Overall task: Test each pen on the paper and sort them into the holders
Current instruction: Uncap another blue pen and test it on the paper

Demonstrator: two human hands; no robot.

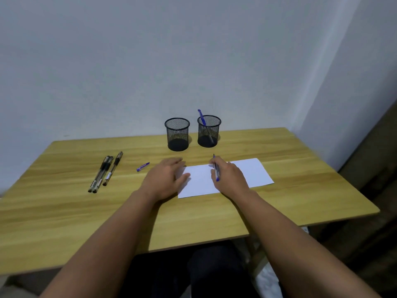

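Note:
A white sheet of paper (247, 173) lies on the wooden table (86, 216). My right hand (229, 177) rests on the paper and grips a blue pen (216, 168), its tip pointing away toward the holders. My left hand (166, 179) lies flat with straight fingers, pressing the paper's left edge. Two black mesh holders stand at the back: the left holder (177, 134) looks empty, the right holder (209, 131) has one blue pen (201, 117) in it. A blue pen cap (142, 166) lies left of my left hand. Three black pens (105, 172) lie together further left.
The table backs onto a pale wall. Its right edge is close to a dark piece of furniture (373, 168). The front edge runs above my dark-clothed lap (193, 269).

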